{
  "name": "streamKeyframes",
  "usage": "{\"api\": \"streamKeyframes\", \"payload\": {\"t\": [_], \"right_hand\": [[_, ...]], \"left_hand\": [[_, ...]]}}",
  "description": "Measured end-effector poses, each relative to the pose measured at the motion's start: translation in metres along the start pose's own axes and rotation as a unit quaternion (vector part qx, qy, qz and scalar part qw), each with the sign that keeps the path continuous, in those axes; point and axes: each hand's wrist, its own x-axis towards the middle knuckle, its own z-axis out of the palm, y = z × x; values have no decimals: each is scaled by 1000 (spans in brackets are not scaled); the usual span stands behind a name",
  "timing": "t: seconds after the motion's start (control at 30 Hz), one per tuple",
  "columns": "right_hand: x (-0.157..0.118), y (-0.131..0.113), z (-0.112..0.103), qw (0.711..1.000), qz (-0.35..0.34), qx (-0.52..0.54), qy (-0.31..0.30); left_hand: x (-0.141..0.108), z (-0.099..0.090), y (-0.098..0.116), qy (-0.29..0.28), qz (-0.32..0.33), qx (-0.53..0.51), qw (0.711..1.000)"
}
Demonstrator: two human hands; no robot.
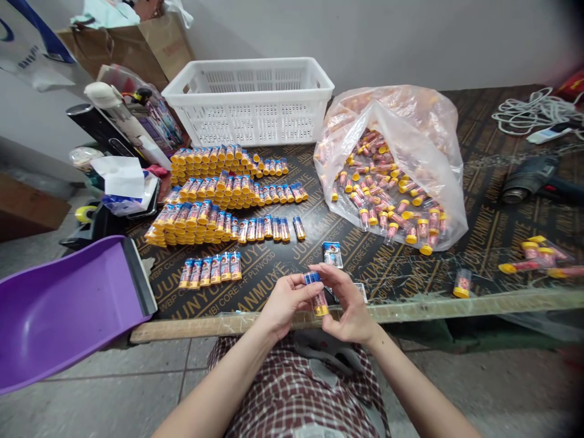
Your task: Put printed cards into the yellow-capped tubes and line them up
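A small clear tube [321, 300] with a yellow cap at its lower end and a blue printed sleeve at its top is between my hands, over the table's front edge. My left hand [286, 302] pinches it from the left, thumb across the front. Around its other side curves my right hand [349, 309], fingertips at the top end and thumb by the yellow cap. Just beyond lies a flat blue printed sleeve [332, 254]. Left of my hands stands a short row of sleeved tubes [210, 271]; larger stacks of sleeved tubes [196, 222] are behind it.
An open plastic bag [392, 115] spills unsleeved, yellow-capped tubes [381, 201]. A white basket [249, 115] stands at the back. A purple dustpan [68, 310] juts in at left. One tube [462, 283] stands near the wooden edge [420, 307]; a heat gun [531, 177] lies right.
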Motion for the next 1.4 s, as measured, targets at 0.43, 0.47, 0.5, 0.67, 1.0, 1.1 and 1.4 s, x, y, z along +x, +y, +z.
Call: {"api": "streamKeyframes", "payload": {"t": [0.43, 0.47, 0.5, 0.67, 1.0, 1.1, 1.4], "right_hand": [[1, 4, -3, 1000, 18, 2, -22], [1, 6, -7, 999, 26, -5, -19], [1, 8, -10, 999, 35, -13, -9], [5, 21, -35, 987, 76, -113, 81], [37, 77, -152, 844, 184, -455, 215], [47, 92, -170, 837, 224, -462, 190], [22, 75, -173, 852, 274, -427, 128]], "left_hand": [[9, -15, 4, 36, 56, 76, 995], [12, -24, 10, 72, 92, 142, 983], [13, -34, 17, 121, 132, 230, 956], [12, -81, 53, 295, 142, 665, 671], [18, -73, 40, 295, 203, 733, 578], [31, -33, 15, 176, 220, 681, 676], [64, 19, -29, 99, 133, 690, 705]]}}
